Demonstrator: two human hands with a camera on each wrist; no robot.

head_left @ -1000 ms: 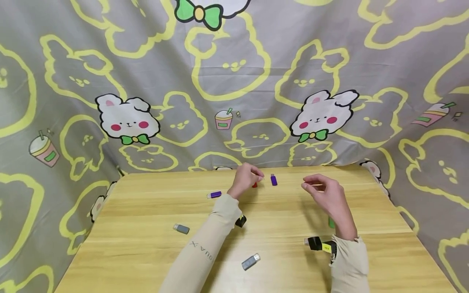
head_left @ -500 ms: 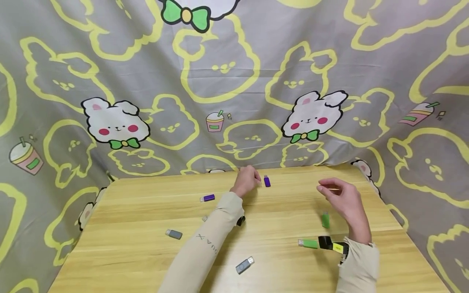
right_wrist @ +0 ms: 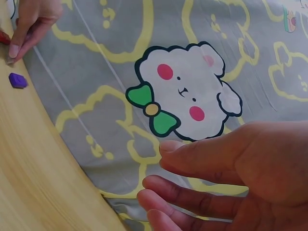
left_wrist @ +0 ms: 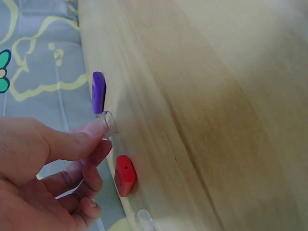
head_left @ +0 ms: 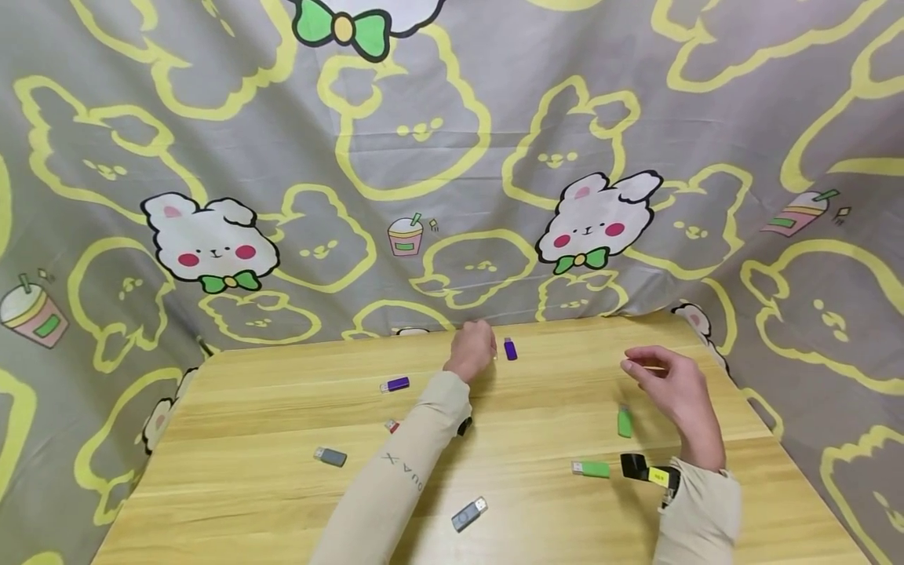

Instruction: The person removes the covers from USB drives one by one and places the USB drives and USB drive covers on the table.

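Note:
My left hand (head_left: 473,351) is at the far edge of the table, pinching a small clear plastic cap (left_wrist: 109,125) between thumb and fingertips. Just beyond that cap in the left wrist view lies a purple USB stick (left_wrist: 98,91); the head view has this purple stick (head_left: 511,349) right of the hand. A red USB stick (left_wrist: 125,175) and a second clear cap (left_wrist: 144,220) lie below the left fingers. Held over the table's right side, my right hand (head_left: 674,392) has loosely bent fingers with nothing between them, thumb apart from the fingertips in the right wrist view.
Another purple USB stick (head_left: 395,384), a partly covered red one (head_left: 391,426) and a grey one (head_left: 330,456) lie on the left. A second grey stick (head_left: 469,514) lies nearer. Two green sticks (head_left: 625,422) (head_left: 590,468) lie near my right hand. Patterned cloth (head_left: 452,157) hangs behind.
My right hand has drawn away to the right, uncovering the green sticks. The head view has shifted slightly. My left hand stays by the far edge, now hiding the red stick there.

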